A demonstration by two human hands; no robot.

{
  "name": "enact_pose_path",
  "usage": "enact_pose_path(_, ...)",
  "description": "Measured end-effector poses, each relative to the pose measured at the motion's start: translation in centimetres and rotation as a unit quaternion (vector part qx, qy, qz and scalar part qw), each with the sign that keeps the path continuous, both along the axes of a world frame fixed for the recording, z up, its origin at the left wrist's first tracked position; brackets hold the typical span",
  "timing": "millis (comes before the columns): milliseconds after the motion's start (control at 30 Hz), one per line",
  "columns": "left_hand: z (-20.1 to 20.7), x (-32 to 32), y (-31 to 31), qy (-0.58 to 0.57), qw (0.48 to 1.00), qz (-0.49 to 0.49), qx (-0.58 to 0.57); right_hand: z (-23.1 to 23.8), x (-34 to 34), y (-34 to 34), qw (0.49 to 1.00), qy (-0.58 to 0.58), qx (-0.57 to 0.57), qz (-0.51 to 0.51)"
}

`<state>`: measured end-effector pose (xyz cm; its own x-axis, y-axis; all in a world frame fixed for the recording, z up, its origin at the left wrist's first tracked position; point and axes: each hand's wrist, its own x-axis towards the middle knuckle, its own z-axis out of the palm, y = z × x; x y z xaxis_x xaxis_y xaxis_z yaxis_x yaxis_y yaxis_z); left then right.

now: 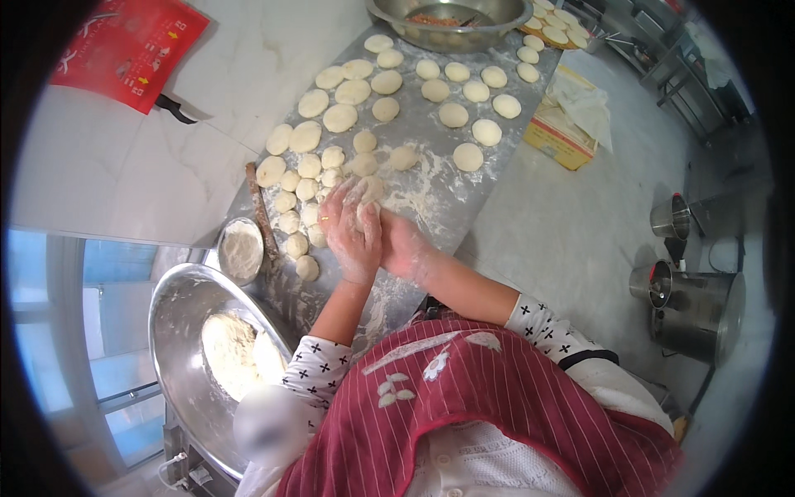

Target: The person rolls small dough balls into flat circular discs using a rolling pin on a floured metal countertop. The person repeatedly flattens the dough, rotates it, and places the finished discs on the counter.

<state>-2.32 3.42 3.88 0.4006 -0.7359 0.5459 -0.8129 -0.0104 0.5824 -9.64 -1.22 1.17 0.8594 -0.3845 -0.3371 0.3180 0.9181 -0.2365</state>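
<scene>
My two floury hands are pressed together over the near part of the steel table (464,195). Between them is a piece of dough (372,190), partly hidden by my fingers. My left hand (349,230) is closed against it, and my right hand (402,242) meets it from the other side. Small dough balls (307,190) lie just left of my hands. Farther off, flattened dough rounds (340,118) spread over the floured table top. A wooden rolling pin (262,211) rests along the table's left edge.
A small bowl of flour (242,251) and a large steel basin (175,331) with dough (233,352) stand at the left. At the far end are a steel bowl (451,37) of filling and a tray of rounds (556,25). A yellow-red box (561,142) sits right of the table.
</scene>
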Motion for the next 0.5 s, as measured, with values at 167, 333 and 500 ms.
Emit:
enact_pose_path(167, 0.5, -3.7, 1.8, -0.006, 0.996, -0.077, -0.033, -2.0, -1.3, -2.4, 0.987, -0.139, 0.046, 0.070)
enact_pose_path(333, -1.1, -1.4, 0.5, 0.115, 0.990, 0.080, 0.008, 0.0, -1.1, 0.2, 0.998, 0.053, -0.028, 0.006)
enact_pose_path(500, -0.8, -4.7, 2.9, 0.052, 0.991, -0.117, -0.028, -3.4, -2.3, -1.3, 0.986, -0.066, 0.088, 0.124)
